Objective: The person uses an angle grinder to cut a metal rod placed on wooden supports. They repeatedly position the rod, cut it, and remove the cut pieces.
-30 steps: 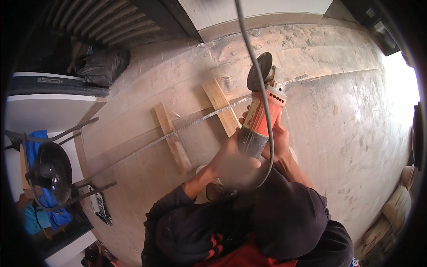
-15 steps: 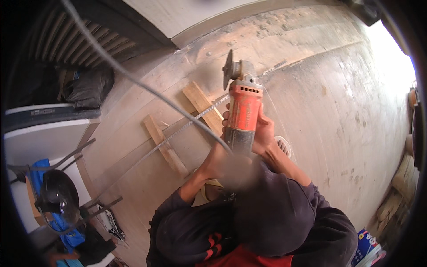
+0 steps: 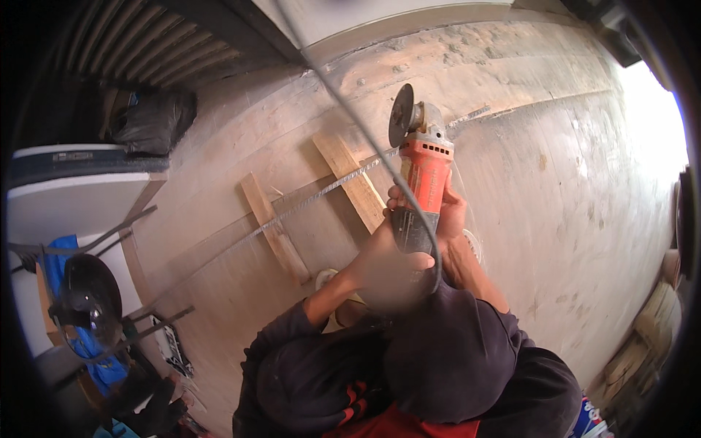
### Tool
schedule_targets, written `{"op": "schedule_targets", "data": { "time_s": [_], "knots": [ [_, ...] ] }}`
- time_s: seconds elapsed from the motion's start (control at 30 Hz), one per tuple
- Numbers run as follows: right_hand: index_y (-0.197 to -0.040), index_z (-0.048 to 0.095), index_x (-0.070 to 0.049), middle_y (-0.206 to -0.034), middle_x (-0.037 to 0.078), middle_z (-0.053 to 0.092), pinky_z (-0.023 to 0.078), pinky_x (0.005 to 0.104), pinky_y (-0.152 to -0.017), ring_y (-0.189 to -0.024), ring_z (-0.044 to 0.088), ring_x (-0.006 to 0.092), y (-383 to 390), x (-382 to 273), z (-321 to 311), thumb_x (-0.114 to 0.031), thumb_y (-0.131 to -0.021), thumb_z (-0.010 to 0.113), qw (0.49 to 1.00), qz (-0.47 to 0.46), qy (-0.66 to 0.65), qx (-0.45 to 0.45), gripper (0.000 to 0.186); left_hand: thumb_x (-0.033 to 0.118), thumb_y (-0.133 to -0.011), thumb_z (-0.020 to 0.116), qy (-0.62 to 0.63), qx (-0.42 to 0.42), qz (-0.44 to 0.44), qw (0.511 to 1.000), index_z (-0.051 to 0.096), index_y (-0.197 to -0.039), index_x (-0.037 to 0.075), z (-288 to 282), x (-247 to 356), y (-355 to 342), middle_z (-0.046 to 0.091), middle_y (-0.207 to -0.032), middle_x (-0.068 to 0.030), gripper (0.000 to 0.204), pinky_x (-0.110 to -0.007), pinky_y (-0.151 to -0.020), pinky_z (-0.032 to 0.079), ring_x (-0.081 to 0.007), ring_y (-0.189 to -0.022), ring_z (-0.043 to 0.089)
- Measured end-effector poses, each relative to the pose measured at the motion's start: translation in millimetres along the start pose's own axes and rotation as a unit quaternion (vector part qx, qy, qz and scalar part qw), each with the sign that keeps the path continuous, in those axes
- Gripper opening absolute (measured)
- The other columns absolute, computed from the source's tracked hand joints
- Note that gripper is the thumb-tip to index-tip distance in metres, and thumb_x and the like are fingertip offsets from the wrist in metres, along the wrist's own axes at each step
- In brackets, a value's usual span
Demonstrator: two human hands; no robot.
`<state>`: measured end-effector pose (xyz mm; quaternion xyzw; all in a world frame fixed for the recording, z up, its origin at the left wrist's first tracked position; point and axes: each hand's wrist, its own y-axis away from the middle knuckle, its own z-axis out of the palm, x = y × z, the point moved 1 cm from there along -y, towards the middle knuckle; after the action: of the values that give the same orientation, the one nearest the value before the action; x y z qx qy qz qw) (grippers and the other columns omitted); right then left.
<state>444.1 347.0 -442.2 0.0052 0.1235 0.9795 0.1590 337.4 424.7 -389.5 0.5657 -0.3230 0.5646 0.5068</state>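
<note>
I hold a red, black and grey angle grinder (image 3: 425,177) upright between both hands, its cutting disc (image 3: 401,114) at the top. My left hand (image 3: 376,248) is closed on the lower black body, partly hidden by a blurred patch. My right hand (image 3: 453,208) wraps round the tool's right side. A grey cord (image 3: 350,115) crosses in front of it and bends down by my hands. Behind the grinder, a long ribbed metal bar (image 3: 318,194) lies across two wooden battens (image 3: 339,159) (image 3: 256,197) on the floor.
A dusty floor (image 3: 540,219) spreads around me. At the left are a dark metal frame (image 3: 164,317), a glossy black object (image 3: 87,288), blue cloth (image 3: 102,365) and a black bag (image 3: 153,124). A slatted grille (image 3: 161,44) is at the upper left, wooden pieces (image 3: 650,328) at the right.
The grinder has shifted slightly within the view, its disc turning more upright. The cord swung far left half a second ago and now hangs back across the tool. Both hands keep their hold.
</note>
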Motion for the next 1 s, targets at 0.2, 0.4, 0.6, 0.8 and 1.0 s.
{"op": "schedule_targets", "data": {
  "time_s": [0.2, 0.4, 0.6, 0.8, 1.0],
  "knots": [
    [-0.127, 0.045, 0.001, -0.102, 0.024, 0.060, 0.053, 0.0455, -0.079, -0.088, 0.063, 0.0336, 5, -3, 10, -0.064, -0.096, 0.029, 0.998, -0.024, 0.015, 0.051, 0.074, 0.021, -0.071, 0.078, 0.010, -0.061, -0.051, 0.997, 0.040, -0.127, -0.003, -3, 0, -2, 0.047, -0.112, -0.0095, 0.071, -0.034, -0.091, 0.045, -0.0175, -0.106, 0.052],
    [-0.133, 0.043, 0.000, -0.115, 0.019, 0.059, 0.050, 0.0443, -0.089, -0.100, 0.062, 0.0316, 1, -6, 13, -0.064, -0.096, 0.028, 0.996, -0.013, 0.089, 0.024, 0.076, 0.015, -0.071, 0.074, 0.193, -0.068, -0.144, 0.968, 0.052, -0.114, -0.003, -11, -1, 9, 0.062, -0.093, -0.0117, 0.051, -0.035, -0.078, 0.055, -0.0202, -0.085, 0.065],
    [-0.142, 0.033, 0.003, -0.126, 0.025, 0.054, 0.047, 0.0460, -0.098, -0.115, 0.057, 0.0348, -6, 2, 9, -0.065, -0.093, 0.038, 0.997, 0.036, 0.055, -0.036, 0.084, 0.017, -0.066, 0.073, 0.176, -0.031, -0.170, 0.969, 0.056, -0.108, -0.004, -26, -22, 18, 0.067, -0.088, -0.0146, 0.050, -0.035, -0.073, 0.058, -0.0217, -0.079, 0.068],
    [-0.145, 0.031, -0.001, -0.130, 0.026, 0.051, 0.042, 0.0473, -0.103, -0.119, 0.054, 0.0370, -7, 0, 16, -0.061, -0.094, 0.040, 0.995, 0.033, 0.063, -0.070, 0.079, 0.020, -0.062, 0.075, 0.119, -0.080, -0.174, 0.974, 0.056, -0.110, -0.006, -31, -5, 13, 0.067, -0.087, -0.0155, 0.058, -0.035, -0.074, 0.058, -0.0233, -0.080, 0.068],
    [-0.136, 0.041, -0.001, -0.116, 0.020, 0.058, 0.048, 0.0465, -0.094, -0.103, 0.061, 0.0330, -7, 3, 4, -0.058, -0.097, 0.038, 0.999, -0.023, 0.044, 0.021, 0.069, 0.018, -0.068, 0.073, 0.078, -0.104, -0.202, 0.971, 0.057, -0.108, -0.004, -29, -12, 8, 0.065, -0.093, -0.0122, 0.048, -0.034, -0.077, 0.055, -0.0205, -0.086, 0.065]
  ]
}}
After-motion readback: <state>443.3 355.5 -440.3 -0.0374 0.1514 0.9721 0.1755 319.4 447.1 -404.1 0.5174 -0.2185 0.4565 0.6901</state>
